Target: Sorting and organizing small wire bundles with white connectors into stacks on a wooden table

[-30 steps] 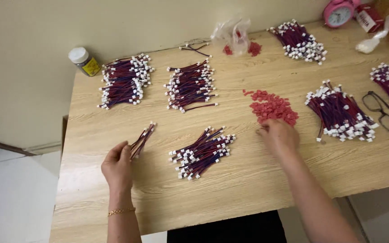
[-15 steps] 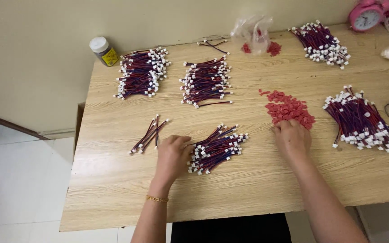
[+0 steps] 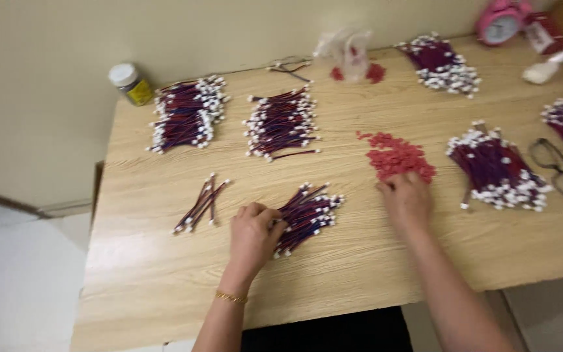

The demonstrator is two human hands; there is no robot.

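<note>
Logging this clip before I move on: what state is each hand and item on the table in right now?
left hand: fingers curled on the near wire bundle, loose heap
right hand: fingertips at edge of red piece pile, grip unclear
small wire group: lying apart, untouched
jar: upright, lid on
glasses: lying flat, arms not clear
plastic bag: crumpled; open or not unclear

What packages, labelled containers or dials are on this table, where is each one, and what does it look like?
Small jar: back left corner, round, white lid, yellow label.
Clear plastic bag: back edge, centre, crumpled, red pieces in and beside it.
Pink alarm clock: back right, round, pale dial.
Red and white package: beside the clock, blurred.
</note>
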